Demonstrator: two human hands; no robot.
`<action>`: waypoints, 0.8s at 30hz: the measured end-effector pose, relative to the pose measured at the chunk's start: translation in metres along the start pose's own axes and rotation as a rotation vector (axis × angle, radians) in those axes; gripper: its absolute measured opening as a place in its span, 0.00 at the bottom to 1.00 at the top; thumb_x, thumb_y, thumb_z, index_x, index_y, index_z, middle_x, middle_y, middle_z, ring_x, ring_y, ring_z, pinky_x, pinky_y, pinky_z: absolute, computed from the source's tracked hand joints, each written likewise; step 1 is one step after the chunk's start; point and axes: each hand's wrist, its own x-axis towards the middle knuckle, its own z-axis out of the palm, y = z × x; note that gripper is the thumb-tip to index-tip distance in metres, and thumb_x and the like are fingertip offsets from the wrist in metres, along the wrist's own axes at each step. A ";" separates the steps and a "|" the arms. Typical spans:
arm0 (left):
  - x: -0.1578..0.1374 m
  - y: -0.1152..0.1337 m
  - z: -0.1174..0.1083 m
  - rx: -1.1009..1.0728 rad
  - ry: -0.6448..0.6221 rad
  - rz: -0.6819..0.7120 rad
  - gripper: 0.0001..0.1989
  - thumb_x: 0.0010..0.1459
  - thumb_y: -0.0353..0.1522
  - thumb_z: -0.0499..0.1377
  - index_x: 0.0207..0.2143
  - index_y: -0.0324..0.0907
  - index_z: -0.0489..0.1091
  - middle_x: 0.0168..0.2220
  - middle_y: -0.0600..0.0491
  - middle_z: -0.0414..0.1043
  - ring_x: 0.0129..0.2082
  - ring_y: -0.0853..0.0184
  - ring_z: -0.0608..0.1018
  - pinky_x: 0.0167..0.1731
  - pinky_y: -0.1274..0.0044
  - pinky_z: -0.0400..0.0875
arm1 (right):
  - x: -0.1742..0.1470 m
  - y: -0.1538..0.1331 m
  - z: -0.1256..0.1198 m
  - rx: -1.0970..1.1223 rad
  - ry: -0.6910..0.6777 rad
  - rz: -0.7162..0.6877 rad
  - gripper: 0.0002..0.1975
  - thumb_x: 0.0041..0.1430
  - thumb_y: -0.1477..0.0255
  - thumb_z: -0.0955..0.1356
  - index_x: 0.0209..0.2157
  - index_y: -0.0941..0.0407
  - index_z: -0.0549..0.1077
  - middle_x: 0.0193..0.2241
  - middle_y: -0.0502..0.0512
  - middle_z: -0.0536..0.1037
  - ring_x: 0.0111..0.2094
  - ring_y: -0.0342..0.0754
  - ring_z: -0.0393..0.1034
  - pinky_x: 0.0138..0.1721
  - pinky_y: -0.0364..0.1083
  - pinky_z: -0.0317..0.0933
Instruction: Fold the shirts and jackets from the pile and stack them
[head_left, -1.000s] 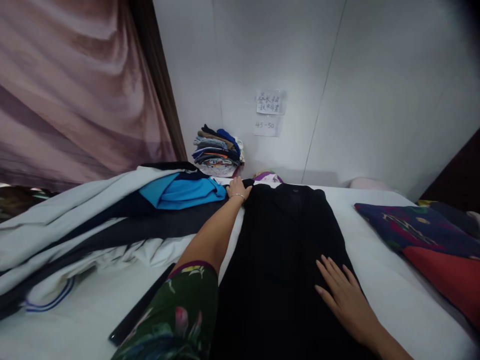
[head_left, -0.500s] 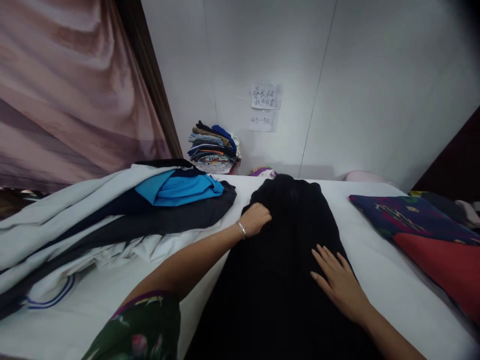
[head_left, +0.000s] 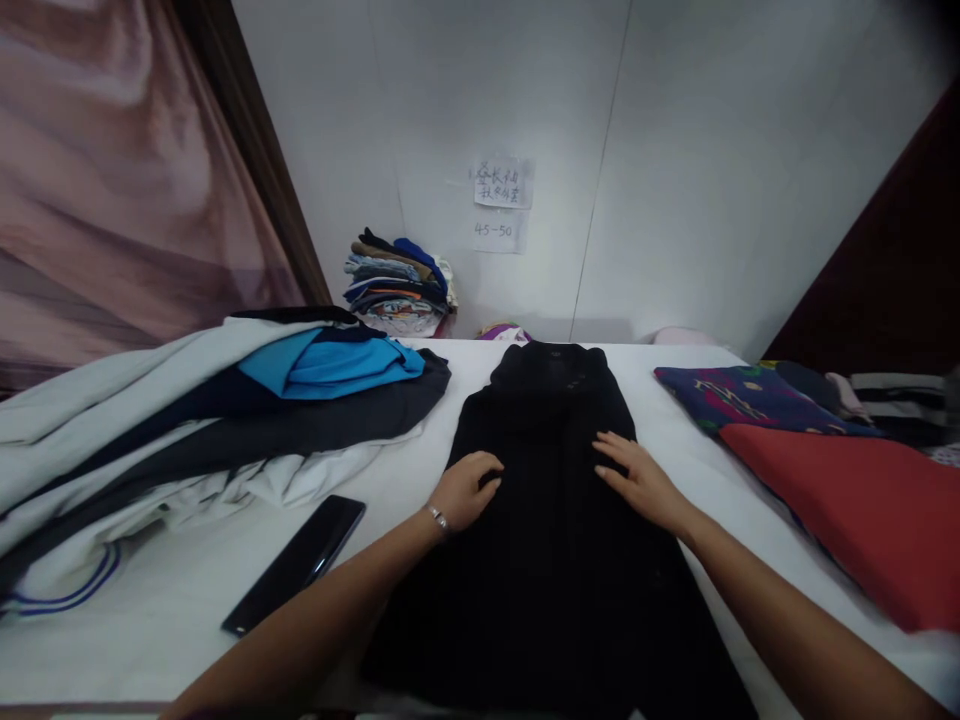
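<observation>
A black garment (head_left: 547,560) lies lengthwise on the white table, its collar end away from me and its lower end near the front edge. On its left side rests my left hand (head_left: 466,488), fingers bent, with a gap between thumb and forefinger. Across from it, my right hand (head_left: 643,484) lies on the right side of the cloth, fingers stretched and apart. A silver bracelet (head_left: 439,518) circles my left wrist. Both palms are hidden from view.
Unfolded clothes (head_left: 225,430) are heaped at the left, with a black phone (head_left: 300,565) beside them. A folded stack (head_left: 401,280) stands by the back wall. Red folded cloth (head_left: 840,510) and a dark patterned piece (head_left: 750,400) lie at the right. Handwritten paper signs (head_left: 501,205) hang on the wall.
My left hand has let go of the cloth near the shoulder and moved down toward me. My right hand has shifted slightly up the garment. The collar now lies flatter, and the phone shows.
</observation>
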 end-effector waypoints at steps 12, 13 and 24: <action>-0.092 -0.011 -0.016 0.066 0.121 -0.408 0.22 0.54 0.37 0.55 0.52 0.44 0.67 0.59 0.47 0.62 0.57 0.57 0.67 0.57 0.64 0.62 | 0.140 0.024 -0.001 -0.188 -0.027 0.155 0.33 0.51 0.81 0.63 0.61 0.60 0.60 0.64 0.63 0.55 0.66 0.62 0.42 0.62 0.62 0.43; -0.098 -0.011 -0.016 0.054 0.124 -0.435 0.23 0.54 0.37 0.54 0.53 0.44 0.66 0.59 0.47 0.62 0.56 0.57 0.68 0.56 0.65 0.63 | 0.146 0.028 -0.002 -0.148 -0.032 0.200 0.35 0.49 0.81 0.64 0.61 0.60 0.60 0.65 0.63 0.54 0.66 0.63 0.41 0.62 0.63 0.41; -0.109 -0.007 -0.014 -0.120 0.165 -0.698 0.32 0.53 0.43 0.53 0.59 0.41 0.57 0.46 0.49 0.71 0.24 0.68 0.72 0.32 0.72 0.70 | 0.174 0.046 -0.013 0.085 -0.010 0.398 0.22 0.49 0.72 0.70 0.48 0.64 0.73 0.45 0.66 0.76 0.48 0.60 0.70 0.51 0.56 0.61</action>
